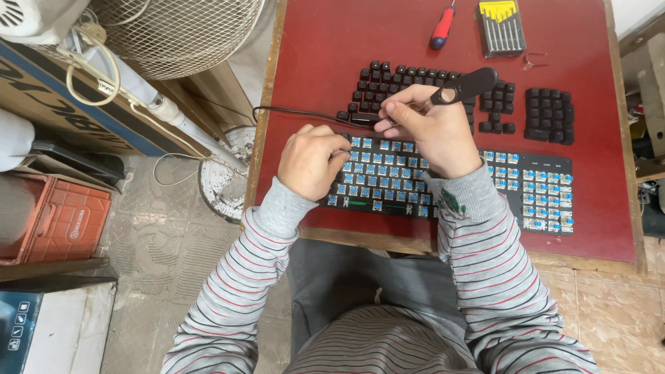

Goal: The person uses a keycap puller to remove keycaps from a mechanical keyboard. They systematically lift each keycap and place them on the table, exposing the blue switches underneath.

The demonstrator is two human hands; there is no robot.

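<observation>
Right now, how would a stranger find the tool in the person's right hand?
Start at the red table and the bare keyboard with blue switches. Above its middle, the right hand holds a black-handled tool. Unlike the red-handled screwdriver farther back, it is lifted off the table.

A red-handled screwdriver and a screwdriver set lie on the red table; a fan stands beside it.

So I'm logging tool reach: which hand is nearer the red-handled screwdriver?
Right. The right hand sits below the red-handled screwdriver; the left hand is lower and farther left.
</observation>
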